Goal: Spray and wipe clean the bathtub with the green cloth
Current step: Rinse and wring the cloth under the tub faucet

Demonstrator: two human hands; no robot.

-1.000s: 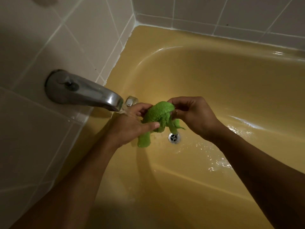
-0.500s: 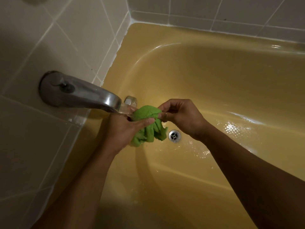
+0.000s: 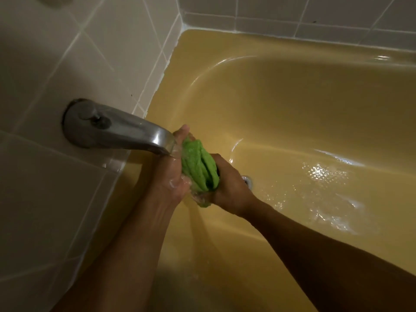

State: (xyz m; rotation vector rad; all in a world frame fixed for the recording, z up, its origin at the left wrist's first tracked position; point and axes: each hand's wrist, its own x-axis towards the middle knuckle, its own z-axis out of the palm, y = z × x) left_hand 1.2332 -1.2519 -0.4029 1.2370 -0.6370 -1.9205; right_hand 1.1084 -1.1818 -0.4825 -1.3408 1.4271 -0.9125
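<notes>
Glossy bathtub [image 3: 292,109]; left hand [image 3: 170,176], right hand [image 3: 229,188], grip around bunched, seemingly wet green cloth [image 3: 198,167].

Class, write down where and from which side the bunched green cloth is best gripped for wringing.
Grip the green cloth near its two ends, a hand from each side. It is bunched into a long roll running from the spout toward the person, so the left hand and right hand could twist oppositely.
</notes>
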